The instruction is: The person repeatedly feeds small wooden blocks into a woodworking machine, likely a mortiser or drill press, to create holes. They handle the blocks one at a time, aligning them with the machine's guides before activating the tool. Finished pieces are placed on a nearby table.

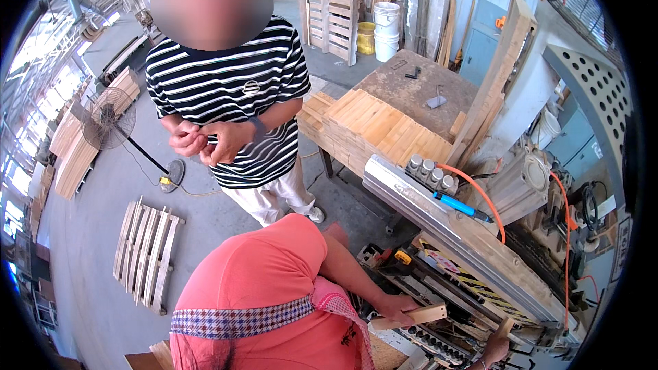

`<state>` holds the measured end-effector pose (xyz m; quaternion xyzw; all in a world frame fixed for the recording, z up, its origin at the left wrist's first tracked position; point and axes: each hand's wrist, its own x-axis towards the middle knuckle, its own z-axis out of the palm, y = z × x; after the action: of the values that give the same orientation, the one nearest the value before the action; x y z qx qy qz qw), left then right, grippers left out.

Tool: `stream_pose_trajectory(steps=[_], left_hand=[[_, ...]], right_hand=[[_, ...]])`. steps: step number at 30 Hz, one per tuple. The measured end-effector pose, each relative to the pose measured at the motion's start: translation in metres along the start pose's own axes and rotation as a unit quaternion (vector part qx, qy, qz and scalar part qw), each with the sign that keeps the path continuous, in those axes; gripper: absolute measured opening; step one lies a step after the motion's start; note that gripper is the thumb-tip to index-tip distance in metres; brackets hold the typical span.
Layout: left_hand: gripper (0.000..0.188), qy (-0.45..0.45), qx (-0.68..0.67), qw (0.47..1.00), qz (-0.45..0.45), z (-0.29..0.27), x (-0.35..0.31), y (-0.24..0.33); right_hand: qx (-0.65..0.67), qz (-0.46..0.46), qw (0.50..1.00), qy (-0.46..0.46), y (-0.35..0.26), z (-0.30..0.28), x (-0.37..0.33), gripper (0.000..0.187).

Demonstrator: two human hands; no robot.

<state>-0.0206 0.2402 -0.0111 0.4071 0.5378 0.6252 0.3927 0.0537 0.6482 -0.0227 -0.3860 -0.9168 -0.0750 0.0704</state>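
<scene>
My left arm, in a coral short sleeve, reaches to the machine bed at the lower right. My left hand (396, 308) is closed on a short wooden block (429, 315), whose pale end sticks out past the fingers. Farther right, at the lower edge, my right hand (496, 349) grips a small upright wooden piece (506, 327); a band circles that wrist. Beneath and between both hands lies the machine bed (439, 348) with a row of dark round parts. My shoulder and a checked strap (240, 320) fill the bottom middle.
A long metal machine beam (439, 199) with an orange hose (480, 195) and a blue pen-like tool (460, 207) rises beyond my hands. A person in a striped shirt (229, 103) stands ahead, fingers together. Stacked wooden strips (384, 123), a pallet (145, 253) and a fan (113, 115) surround us.
</scene>
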Motion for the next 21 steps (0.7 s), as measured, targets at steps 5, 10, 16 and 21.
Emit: stream_pose_trajectory(steps=[5,10,16,21], left_hand=[[0.029,0.003,0.019,1.0,0.002,0.0,0.001,-0.01],[0.031,-0.008,0.006,1.0,-0.024,0.001,0.002,-0.027],[0.034,-0.01,0.024,0.999,-0.038,0.0,0.001,-0.017],[0.035,-0.02,0.071,0.996,-0.048,0.0,-0.001,-0.016]], right_hand=[[-0.047,-0.027,0.999,0.007,-0.005,-0.005,-0.002,0.038],[-0.023,0.008,1.0,-0.005,-0.002,-0.003,0.0,0.038],[-0.054,-0.012,0.998,0.007,-0.003,-0.005,-0.002,0.036],[-0.024,-0.014,0.999,0.016,0.008,0.01,0.001,0.036]])
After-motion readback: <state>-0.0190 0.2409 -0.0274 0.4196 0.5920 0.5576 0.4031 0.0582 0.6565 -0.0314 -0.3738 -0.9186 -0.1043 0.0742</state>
